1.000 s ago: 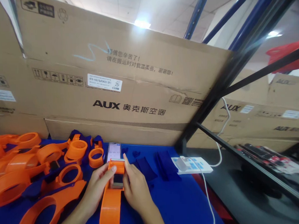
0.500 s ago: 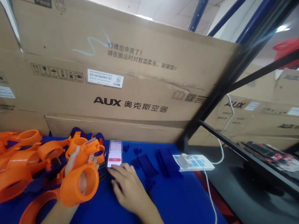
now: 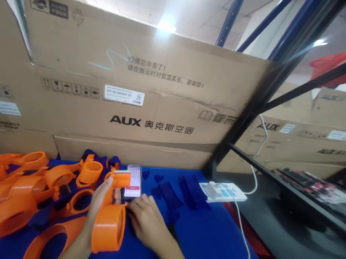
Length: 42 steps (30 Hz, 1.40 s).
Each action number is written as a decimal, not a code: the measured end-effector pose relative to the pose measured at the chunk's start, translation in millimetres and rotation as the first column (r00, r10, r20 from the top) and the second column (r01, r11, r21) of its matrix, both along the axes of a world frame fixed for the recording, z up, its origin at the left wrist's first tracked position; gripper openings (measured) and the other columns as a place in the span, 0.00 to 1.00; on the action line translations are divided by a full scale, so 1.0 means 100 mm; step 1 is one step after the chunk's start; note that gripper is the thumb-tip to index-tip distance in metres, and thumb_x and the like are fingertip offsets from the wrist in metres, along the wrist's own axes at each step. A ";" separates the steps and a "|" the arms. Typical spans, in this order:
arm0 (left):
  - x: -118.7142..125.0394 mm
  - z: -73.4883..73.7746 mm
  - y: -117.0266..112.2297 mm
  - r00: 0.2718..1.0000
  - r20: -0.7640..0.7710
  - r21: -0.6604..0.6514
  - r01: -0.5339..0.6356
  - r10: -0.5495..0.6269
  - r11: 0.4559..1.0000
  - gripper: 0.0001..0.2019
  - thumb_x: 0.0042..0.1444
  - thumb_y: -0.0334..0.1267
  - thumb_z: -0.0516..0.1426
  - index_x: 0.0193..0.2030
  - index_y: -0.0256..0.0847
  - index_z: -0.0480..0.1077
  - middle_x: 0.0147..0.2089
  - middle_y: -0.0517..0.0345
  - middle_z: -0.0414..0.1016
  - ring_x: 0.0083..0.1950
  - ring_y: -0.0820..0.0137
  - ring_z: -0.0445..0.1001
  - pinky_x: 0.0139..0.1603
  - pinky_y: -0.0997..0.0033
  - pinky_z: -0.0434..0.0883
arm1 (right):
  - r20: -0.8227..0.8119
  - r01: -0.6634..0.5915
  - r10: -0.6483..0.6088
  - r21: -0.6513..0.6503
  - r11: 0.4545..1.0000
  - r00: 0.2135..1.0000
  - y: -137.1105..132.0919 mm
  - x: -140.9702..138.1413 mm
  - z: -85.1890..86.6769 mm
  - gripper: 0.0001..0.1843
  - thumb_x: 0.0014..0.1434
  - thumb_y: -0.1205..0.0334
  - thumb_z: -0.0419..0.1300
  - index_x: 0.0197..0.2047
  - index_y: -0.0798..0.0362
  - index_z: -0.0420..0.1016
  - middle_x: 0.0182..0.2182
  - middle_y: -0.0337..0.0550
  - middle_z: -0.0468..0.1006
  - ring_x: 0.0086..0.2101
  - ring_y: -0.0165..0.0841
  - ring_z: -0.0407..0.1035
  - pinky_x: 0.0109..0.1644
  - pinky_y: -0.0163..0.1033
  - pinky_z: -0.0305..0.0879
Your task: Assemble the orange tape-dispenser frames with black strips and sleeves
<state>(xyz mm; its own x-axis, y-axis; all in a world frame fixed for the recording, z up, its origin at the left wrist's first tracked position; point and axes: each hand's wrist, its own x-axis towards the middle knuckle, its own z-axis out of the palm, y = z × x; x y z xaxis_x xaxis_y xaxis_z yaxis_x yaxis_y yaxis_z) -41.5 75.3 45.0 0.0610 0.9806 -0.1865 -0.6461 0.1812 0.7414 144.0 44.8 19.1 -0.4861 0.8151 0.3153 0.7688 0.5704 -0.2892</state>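
Observation:
My left hand (image 3: 102,197) is closed around the handle of an orange tape dispenser (image 3: 109,227), raised over the table. Its ring faces down toward me, and a pale toothed edge shows at the upper end, overlapping the left side of a phone (image 3: 132,190). The phone lies on the blue tabletop with its screen lit and a red button on it. Just below the phone, my right hand (image 3: 147,219) rests with its fingers curled in. Its fingertips are mostly hidden, and whatever they might hold cannot be seen.
Several orange tape dispensers (image 3: 26,187) are piled on the left. Blue plastic pieces (image 3: 170,195) lie right of the phone, before a white power strip (image 3: 222,191) with a cable. A large cardboard box (image 3: 148,107) walls the back; a black rack post (image 3: 244,102) slants at right.
My left hand has moved right with the tape dispenser, turning it so the ring faces right. My right hand has drawn slightly down off the phone, and its fingers have curled.

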 end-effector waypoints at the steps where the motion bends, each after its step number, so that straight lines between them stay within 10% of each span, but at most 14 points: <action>1: 0.02 0.00 -0.01 0.998 -0.066 0.060 0.001 0.003 0.998 0.23 0.52 0.56 0.68 0.23 0.39 0.69 0.18 0.61 0.68 0.19 0.74 0.66 0.20 0.77 0.66 | -0.060 0.025 -0.024 0.020 0.999 0.998 0.01 0.04 0.03 0.14 0.67 0.68 0.59 0.54 0.45 0.76 0.47 0.46 0.80 0.43 0.41 0.70 0.47 0.47 0.66; 8: 0.14 -0.09 -0.10 0.937 -0.348 0.221 0.078 0.004 0.972 0.15 0.60 0.52 0.64 0.40 0.41 0.74 0.25 0.64 0.69 0.25 0.74 0.67 0.28 0.77 0.66 | -0.632 0.344 -0.169 0.166 0.924 0.757 0.01 0.28 0.19 0.16 0.70 0.65 0.59 0.59 0.47 0.74 0.49 0.48 0.79 0.43 0.39 0.74 0.47 0.45 0.73; 20: 0.26 -0.04 -0.21 0.854 -0.517 0.307 0.244 -0.054 0.920 0.16 0.59 0.46 0.66 0.51 0.45 0.78 0.34 0.58 0.74 0.33 0.66 0.71 0.35 0.72 0.71 | -0.639 0.226 -0.016 0.248 0.942 0.769 -0.06 0.13 0.16 0.16 0.68 0.69 0.59 0.54 0.45 0.79 0.49 0.50 0.77 0.47 0.41 0.76 0.49 0.48 0.77; 42: 0.19 -0.23 -0.02 0.957 -0.264 -0.015 0.118 -0.118 0.993 0.19 0.50 0.54 0.69 0.29 0.41 0.73 0.19 0.64 0.69 0.17 0.75 0.64 0.18 0.78 0.63 | -0.635 0.018 0.024 0.059 0.998 0.772 -0.05 0.24 0.28 0.18 0.70 0.65 0.57 0.59 0.42 0.78 0.53 0.46 0.81 0.53 0.40 0.74 0.57 0.50 0.73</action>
<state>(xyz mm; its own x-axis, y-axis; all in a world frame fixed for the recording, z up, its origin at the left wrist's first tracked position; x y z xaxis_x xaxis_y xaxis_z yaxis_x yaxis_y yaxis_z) -22.0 73.7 22.4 0.1253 0.9694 -0.2112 -0.4016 0.2442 0.8827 168.3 40.1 47.5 -0.1600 0.7839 0.5999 0.4200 0.6041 -0.6773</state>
